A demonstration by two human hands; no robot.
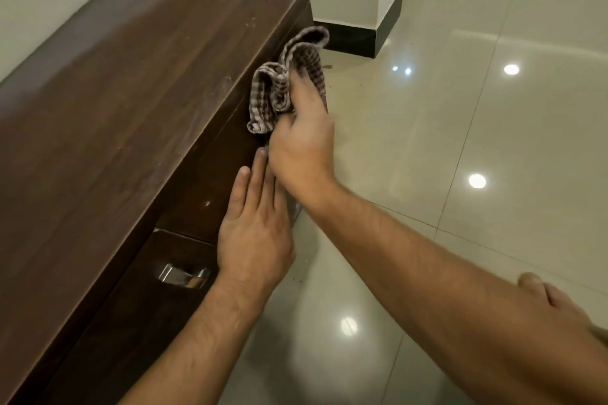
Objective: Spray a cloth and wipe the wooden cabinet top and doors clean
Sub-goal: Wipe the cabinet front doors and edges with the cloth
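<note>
Against the cabinet door [210, 181] | right grip [302, 148] is clenching the cloth [286, 82], bunched toward 12 o'clock | left grip [256, 233] is lying released, flat, at 6 o'clock.

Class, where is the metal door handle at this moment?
In the head view, the metal handle sits lower left on the cabinet door, just left of the left hand's wrist, below the cabinet top.

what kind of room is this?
Likely a home interior, maybe a hallway or living area: a low wooden cabinet against a plain wall, glossy floor tiles with dark skirting. Right hand wipes with a checked cloth.
</note>
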